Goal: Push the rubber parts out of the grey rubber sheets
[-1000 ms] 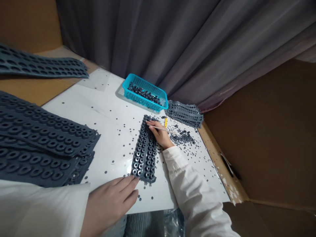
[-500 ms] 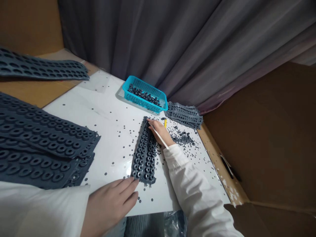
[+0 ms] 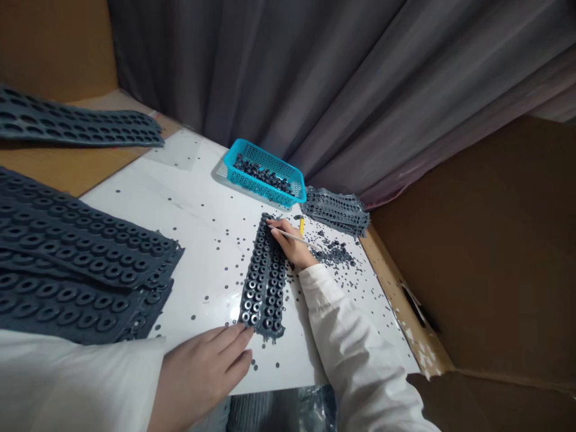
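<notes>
A dark grey molded rubber sheet (image 3: pixel 263 282) with rows of raised rings lies lengthwise in front of me on the white table. My left hand (image 3: pixel 209 366) rests with outstretched fingers at its near left corner, fingertips touching the edge. At the sheet's far end, my right hand (image 3: pixel 290 243) is closed round a thin pale stick (image 3: pixel 299 240), whose tip meets the rings near the top. The stick's exact kind does not show. Beside that hand lie a small yellow piece (image 3: pixel 301 225) and a heap of small dark bits (image 3: pixel 335 253).
A blue plastic basket (image 3: pixel 265 189) holding dark small parts stands at the back. Stacked ringed sheets (image 3: pixel 81 240) lie left, a sheet with holes (image 3: pixel 76 126) behind them. Another grey sheet (image 3: pixel 335 210) lies back right. Small discs dot the white table (image 3: pixel 180 228); cardboard (image 3: pixel 486 252) walls the right.
The stick in my right hand has swung from pointing down toward my wrist to lying flatter, its rear end farther right. My left hand and the sheet are nearly unmoved.
</notes>
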`<state>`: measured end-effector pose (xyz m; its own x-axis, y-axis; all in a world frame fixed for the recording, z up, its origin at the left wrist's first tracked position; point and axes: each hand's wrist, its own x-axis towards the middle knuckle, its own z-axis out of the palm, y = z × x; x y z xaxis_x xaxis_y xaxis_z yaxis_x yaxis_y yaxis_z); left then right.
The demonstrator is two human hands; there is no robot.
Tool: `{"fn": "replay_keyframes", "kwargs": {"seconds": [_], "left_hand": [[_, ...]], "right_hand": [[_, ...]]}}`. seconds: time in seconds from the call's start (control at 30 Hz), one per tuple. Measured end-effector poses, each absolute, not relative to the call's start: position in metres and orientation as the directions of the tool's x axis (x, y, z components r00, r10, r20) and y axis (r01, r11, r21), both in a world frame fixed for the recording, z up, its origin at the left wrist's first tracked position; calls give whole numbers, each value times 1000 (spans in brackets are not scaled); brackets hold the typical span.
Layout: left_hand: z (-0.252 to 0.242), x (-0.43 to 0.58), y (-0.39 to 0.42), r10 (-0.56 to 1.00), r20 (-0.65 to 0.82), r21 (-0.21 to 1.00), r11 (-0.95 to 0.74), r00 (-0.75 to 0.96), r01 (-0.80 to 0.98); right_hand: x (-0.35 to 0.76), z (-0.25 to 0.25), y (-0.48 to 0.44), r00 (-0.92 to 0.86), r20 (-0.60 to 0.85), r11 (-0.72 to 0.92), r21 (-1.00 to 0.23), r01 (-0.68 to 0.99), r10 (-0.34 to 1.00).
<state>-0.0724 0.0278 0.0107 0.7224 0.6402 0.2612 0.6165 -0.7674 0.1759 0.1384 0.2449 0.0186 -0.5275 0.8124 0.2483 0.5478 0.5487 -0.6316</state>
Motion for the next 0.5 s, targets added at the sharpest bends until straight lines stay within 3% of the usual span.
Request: {"fn": "replay_keyframes", "kwargs": {"seconds": [0.17, 0.27, 0.4, 0.5], "left_hand": [[9, -73, 27, 653, 261, 206, -757, 711, 620], [5, -74, 27, 625, 279, 218, -780, 729, 586], [1, -74, 28, 618, 308, 213, -786, 723, 581], [1, -73, 27, 611, 310, 204, -791, 728, 577]], "right_hand": [[138, 17, 251, -567, 243, 598, -527, 604, 787], [137, 16, 260, -487, 290, 565, -481, 670, 824], [139, 17, 267, -360, 344, 494, -511, 703, 867], [141, 17, 264, -419, 313, 521, -583, 623, 852]]}}
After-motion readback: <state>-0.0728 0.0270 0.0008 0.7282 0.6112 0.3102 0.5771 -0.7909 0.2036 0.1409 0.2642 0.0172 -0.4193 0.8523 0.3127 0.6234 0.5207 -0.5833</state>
